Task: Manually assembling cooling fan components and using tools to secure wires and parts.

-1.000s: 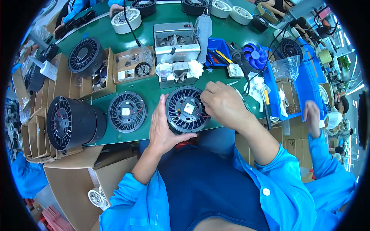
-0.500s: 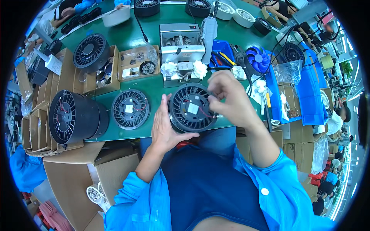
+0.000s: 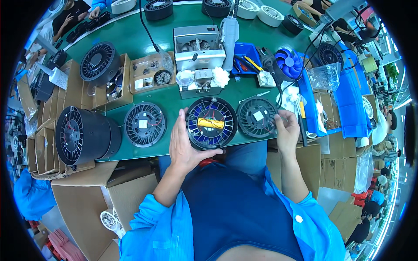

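In front of me an uncovered round black fan housing (image 3: 190, 138) shows its inside: a yellow cylindrical battery (image 3: 210, 123) with red wires, and blue parts behind. My left hand (image 3: 185, 141) lies along its left side, fingers straight and thumb stretched out under the near rim. To the right, my right hand (image 3: 287, 128) pinches the rim of a round black slotted fan cover (image 3: 251, 120), which lies at the table's front edge with a pale square and a red wire on it. A similar slotted cover (image 3: 145, 124) lies left of my left hand.
A large black cylindrical fan (image 3: 93, 135) lies on its side at the left. Cardboard trays (image 3: 153, 71) of small parts, a metal box-shaped device (image 3: 199, 45), blue bins (image 3: 350, 106) and a blue fan wheel (image 3: 288, 63) stand beyond. Cartons (image 3: 76, 204) are below the table edge.
My right hand has lifted the slotted cover off the housing and moved it right onto the table. The battery inside the housing now shows. My left hand has stayed at the housing's side.
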### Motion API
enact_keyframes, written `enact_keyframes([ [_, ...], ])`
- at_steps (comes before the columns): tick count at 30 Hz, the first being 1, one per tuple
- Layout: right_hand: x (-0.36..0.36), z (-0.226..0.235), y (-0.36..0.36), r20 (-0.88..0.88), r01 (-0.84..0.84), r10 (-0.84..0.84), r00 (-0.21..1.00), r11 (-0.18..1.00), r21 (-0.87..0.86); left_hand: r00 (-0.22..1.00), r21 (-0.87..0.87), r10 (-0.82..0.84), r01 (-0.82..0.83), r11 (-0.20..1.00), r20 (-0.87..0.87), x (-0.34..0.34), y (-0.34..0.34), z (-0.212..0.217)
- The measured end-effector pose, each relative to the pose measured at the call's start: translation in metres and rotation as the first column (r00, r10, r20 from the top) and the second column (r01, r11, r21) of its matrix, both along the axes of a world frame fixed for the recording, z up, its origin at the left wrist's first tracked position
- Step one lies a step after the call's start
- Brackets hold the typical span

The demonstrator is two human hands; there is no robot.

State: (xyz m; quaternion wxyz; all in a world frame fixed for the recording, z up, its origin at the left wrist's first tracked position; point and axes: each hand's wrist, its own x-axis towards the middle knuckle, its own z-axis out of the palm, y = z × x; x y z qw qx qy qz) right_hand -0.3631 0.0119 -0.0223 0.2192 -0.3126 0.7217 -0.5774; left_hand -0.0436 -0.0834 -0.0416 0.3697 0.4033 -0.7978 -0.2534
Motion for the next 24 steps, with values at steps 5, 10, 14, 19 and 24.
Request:
enact_keyframes([
  [5,0.056,0.054,-0.017,-0.888,-0.204,0.026,0.459,0.976,-0.076,0.999,-0.019,0.039,-0.039,0.999,-0.006,-0.002,0.002,-0.007],
  [10,0.125,0.076,-0.071,-0.832,-0.592,0.515,0.207,0.743,0.312,0.999,-0.042,0.042,-0.043,0.998,-0.016,-0.001,0.001,-0.005],
  [14,0.127,0.065,-0.096,-0.717,-0.553,0.685,0.127,0.650,0.522,0.999,-0.049,0.050,-0.051,0.998,-0.019,-0.003,-0.001,-0.005],
  [19,0.125,0.059,-0.101,-0.701,-0.595,0.694,0.164,0.636,0.491,0.999,-0.028,0.042,-0.042,0.999,-0.018,-0.004,-0.001,-0.003],
  [24,0.121,0.068,-0.098,-0.593,-0.683,0.716,0.368,0.641,0.349,0.998,-0.016,0.055,-0.056,0.998,-0.002,-0.003,-0.001,-0.003],
])
